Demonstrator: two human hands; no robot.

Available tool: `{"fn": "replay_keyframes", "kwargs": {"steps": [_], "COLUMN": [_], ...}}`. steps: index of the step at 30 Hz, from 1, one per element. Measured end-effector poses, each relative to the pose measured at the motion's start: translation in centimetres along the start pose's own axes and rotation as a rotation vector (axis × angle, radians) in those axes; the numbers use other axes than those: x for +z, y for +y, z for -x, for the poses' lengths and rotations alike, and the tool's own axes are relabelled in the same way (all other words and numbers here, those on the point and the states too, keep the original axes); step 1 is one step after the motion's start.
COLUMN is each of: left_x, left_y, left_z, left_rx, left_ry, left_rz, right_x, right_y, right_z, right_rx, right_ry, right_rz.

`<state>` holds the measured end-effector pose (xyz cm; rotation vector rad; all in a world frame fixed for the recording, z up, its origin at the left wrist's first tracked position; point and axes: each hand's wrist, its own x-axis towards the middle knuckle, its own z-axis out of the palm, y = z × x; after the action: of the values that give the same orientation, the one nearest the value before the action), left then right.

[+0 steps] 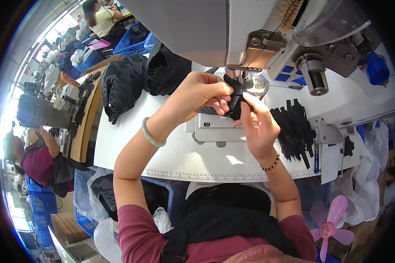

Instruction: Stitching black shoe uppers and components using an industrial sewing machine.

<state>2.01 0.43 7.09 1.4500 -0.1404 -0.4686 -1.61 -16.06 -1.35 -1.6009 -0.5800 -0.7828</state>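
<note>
Under the head of the white sewing machine [250, 41], a black fabric shoe upper [235, 105] lies at the needle area. My left hand [205, 93] pinches its left side between thumb and fingers. From the right, my right hand [260, 125] grips the same upper, with thumb and index finger close to a black ribbed strap part [238, 89]. Both hands are just in front of the presser foot, which is partly hidden by the fabric. Part of the upper is covered by my fingers.
Black shoe uppers [123, 85] are piled left on the white table [171, 153]. Black strap strips [294, 131] lie right. A metal bobbin winder [314, 74] juts out at upper right. A pink fan [327, 230] stands below the table's right side. Other people work at left.
</note>
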Motion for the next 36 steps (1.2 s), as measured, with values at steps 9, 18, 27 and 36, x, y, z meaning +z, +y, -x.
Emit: {"fn": "replay_keyframes", "kwargs": {"steps": [9, 18, 27, 36], "left_x": [-0.1, 0.4, 0.8, 0.7], "left_y": [0.0, 0.1, 0.8, 0.3], "left_z": [0.0, -0.2, -0.3, -0.2], "left_rx": [-0.016, 0.051, -0.116, -0.081], "left_ry": [-0.017, -0.047, 0.093, 0.072], "left_rz": [0.072, -0.089, 0.057, 0.108], "right_x": [-0.2, -0.4, -1.4, -1.5], "right_y": [-0.1, -0.3, -3.2, -3.6], "right_z": [0.1, 0.2, -1.0, -1.1], "right_rx": [-0.002, 0.014, 0.119, 0.110], "right_ry": [-0.029, -0.055, -0.183, -0.212], "right_rz": [0.019, 0.050, 0.198, 0.227]}}
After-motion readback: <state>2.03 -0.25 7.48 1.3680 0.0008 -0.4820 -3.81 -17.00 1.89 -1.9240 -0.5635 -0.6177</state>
